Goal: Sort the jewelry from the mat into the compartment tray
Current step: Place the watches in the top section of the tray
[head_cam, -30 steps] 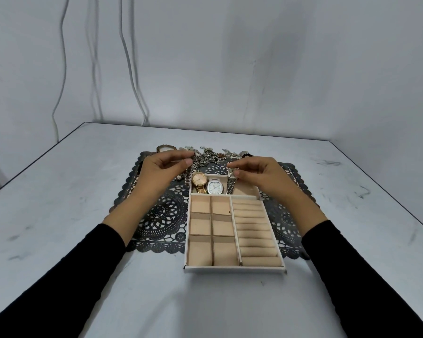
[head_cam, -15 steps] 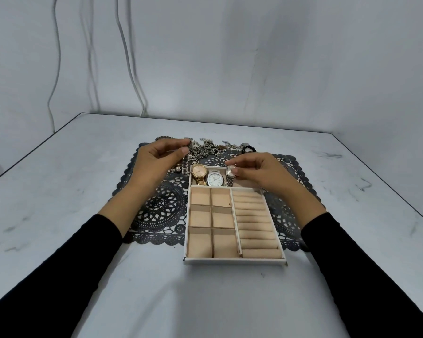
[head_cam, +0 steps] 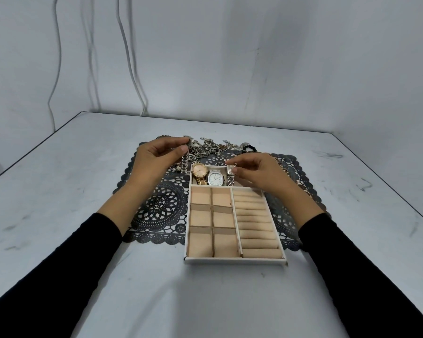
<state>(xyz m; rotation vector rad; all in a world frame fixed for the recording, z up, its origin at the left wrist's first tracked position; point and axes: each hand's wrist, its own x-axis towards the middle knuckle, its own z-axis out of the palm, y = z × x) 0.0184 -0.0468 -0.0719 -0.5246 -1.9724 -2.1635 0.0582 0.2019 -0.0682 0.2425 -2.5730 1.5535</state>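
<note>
A white compartment tray (head_cam: 235, 260) with beige lining lies on a black lace mat (head_cam: 156, 206). Its far compartment holds a gold watch (head_cam: 199, 171) and a white-faced silver watch (head_cam: 215, 178). My right hand (head_cam: 257, 173) pinches a small silver watch (head_cam: 230, 175) that stands in the same compartment, to the right of the other two. My left hand (head_cam: 154, 159) pinches a silver link band (head_cam: 184, 162) that hangs down just left of the tray's far corner. A heap of chains and jewelry (head_cam: 208, 148) lies on the mat behind the tray.
A black hair tie (head_cam: 249, 149) lies at the mat's far right. The tray has several square pockets on the left and a column of ring rolls (head_cam: 255, 223) on the right. The grey table meets walls at back and right; cables hang at back left.
My left hand lifted the silver band slightly up and left from the jewelry heap. My right hand stayed on the small watch in the far compartment. The view shifted a little.
</note>
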